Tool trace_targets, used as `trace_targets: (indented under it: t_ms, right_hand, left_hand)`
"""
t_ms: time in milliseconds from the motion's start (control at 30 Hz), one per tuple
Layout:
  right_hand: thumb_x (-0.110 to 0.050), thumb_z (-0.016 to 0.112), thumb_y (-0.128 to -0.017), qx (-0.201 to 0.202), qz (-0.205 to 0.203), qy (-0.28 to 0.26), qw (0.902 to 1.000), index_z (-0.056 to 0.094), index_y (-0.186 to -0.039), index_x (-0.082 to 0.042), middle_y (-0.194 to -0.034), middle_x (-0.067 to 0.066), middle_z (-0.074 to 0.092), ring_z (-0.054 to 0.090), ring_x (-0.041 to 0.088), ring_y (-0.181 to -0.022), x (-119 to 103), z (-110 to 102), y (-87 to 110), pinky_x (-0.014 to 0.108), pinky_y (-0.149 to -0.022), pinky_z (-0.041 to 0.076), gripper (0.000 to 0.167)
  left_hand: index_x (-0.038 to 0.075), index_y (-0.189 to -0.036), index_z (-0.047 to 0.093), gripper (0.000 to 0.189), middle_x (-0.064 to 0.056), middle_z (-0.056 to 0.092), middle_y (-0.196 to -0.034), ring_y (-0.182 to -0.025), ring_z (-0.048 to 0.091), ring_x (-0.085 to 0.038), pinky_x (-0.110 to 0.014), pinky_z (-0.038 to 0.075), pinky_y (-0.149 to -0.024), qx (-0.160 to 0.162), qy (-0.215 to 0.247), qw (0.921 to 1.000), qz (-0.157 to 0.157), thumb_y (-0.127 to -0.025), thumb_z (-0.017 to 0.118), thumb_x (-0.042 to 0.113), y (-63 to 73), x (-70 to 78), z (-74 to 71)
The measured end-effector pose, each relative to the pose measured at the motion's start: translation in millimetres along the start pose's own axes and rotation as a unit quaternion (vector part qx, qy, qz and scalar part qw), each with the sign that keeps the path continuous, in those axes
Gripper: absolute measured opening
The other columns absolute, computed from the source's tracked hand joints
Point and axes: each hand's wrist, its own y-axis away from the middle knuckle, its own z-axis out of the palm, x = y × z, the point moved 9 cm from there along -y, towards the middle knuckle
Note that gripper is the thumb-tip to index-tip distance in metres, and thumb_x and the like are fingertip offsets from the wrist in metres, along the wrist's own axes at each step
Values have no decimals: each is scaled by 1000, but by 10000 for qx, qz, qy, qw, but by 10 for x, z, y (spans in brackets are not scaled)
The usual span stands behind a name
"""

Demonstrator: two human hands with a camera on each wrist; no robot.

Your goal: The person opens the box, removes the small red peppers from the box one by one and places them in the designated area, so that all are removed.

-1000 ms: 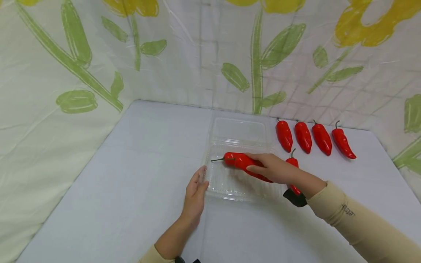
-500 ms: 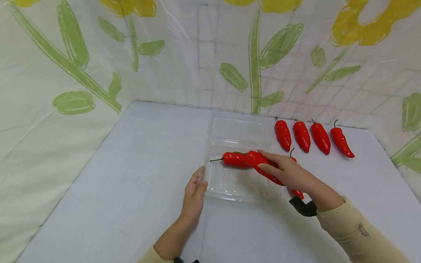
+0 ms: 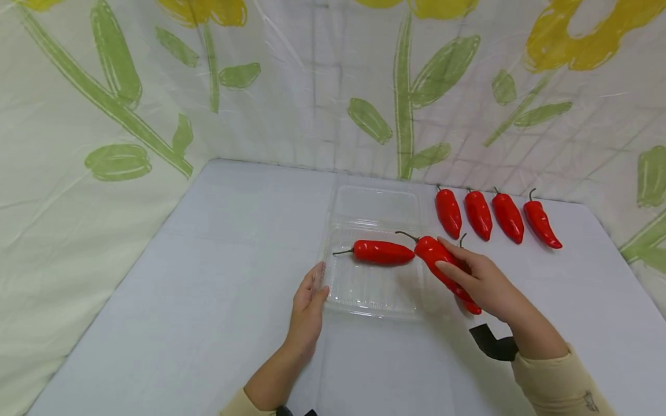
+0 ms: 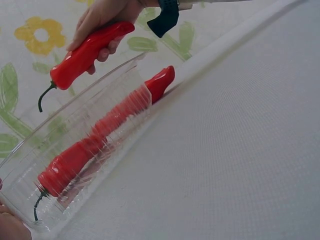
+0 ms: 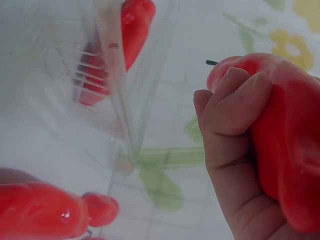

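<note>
My left hand (image 3: 308,312) grips the near left edge of a clear plastic clamshell box (image 3: 374,297), its thumb at the rim. One red chili pepper (image 3: 384,252) lies inside the box, its stem pointing left. Past the box's right side, my right hand (image 3: 484,283) holds a second red chili pepper (image 3: 439,264) by its body, stem toward the box. In the left wrist view this held pepper (image 4: 87,55) is raised above the box wall. A third pepper (image 3: 472,308) lies on the table, mostly hidden below the right hand.
The box's lid (image 3: 377,205) lies folded back behind it. Several more red peppers (image 3: 478,215) stand in a row along the table's far right edge. A flower-printed curtain (image 3: 291,86) hangs behind the white table (image 3: 218,260).
My right hand has moved right and toward me with the held pepper, away from above the one in the box, which now shows in full. My left hand has stayed put.
</note>
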Motion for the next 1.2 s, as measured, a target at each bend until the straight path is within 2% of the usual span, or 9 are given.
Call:
trace_targets:
  t_ms: [233,433,733,1067,1200]
  right_hand:
    - [-36,49,-95,312,108,-47,9994,25,-148,-11,-120,22,53,48,30,-104,170,-130,75,26,-65,54,64]
    - [-36,46,-96,498,328,-173,9981,21,-149,-14,-128,25,50,50,30,-104,384,-246,171,25,-64,55,63]
    - [-41,42,-96,1099,788,-105,9908,18,-149,-12,-119,27,52,53,18,-87,694,-512,304,27,-59,54,65]
    - [-45,39,-96,1387,1263,-369,9816,10,-149,-13,-124,28,44,51,12,-82,968,-645,349,26,-57,53,69]
    - [-42,36,-97,1294,1363,-560,9806,4,-149,-11,-129,30,38,49,14,-87,1070,-653,346,24,-59,54,68]
  left_hand:
    - [9,-146,26,50,-1,24,-155,-144,17,-18,-38,18,-116,36,24,10000,-24,-97,34,7,-15,-10,4]
    - [8,-146,25,50,-3,23,-155,-145,17,-19,-40,18,-117,-10,57,10000,-1,-97,34,6,-13,-2,30]
    - [7,-146,26,50,-4,24,-155,-145,17,-19,-39,18,-116,0,69,10000,-11,-96,34,5,-20,10,36]
    - [9,-146,26,50,-2,24,-155,-144,18,-19,-40,20,-116,34,-30,10000,-79,-97,35,7,-13,2,27]
    - [10,-146,25,50,0,25,-155,-144,19,-16,-37,21,-115,41,-28,9999,-128,-97,35,8,-9,-10,25]
